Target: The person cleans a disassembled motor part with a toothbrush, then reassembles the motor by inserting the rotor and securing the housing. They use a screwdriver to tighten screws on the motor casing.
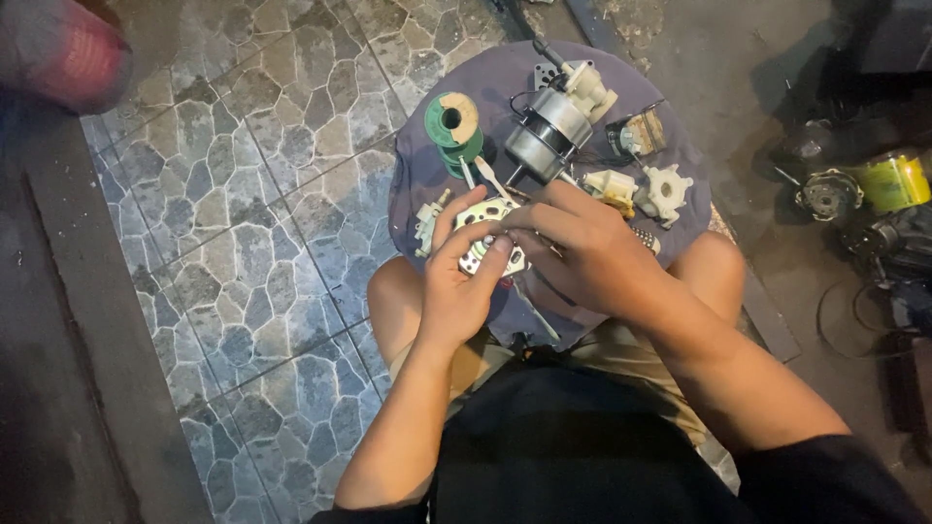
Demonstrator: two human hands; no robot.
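My left hand (464,281) and my right hand (582,252) together grip a perforated metal motor cover plate (482,245) over a round purple stool top (427,175). The left thumb and fingers clamp its near edge; the right fingers press on its right side and hide part of it. Behind the plate lie a grey electric motor (549,131) with a white gear housing, a green solder spool (454,124), tweezers (490,175) and a white plastic gear (668,190).
A small white part (427,221) lies at the stool's left edge, a coil part (636,134) at the back right. Stone-patterned tiles (243,194) spread left. Motor parts and a yellow-green object (893,182) clutter the dark floor at right. My knees flank the stool.
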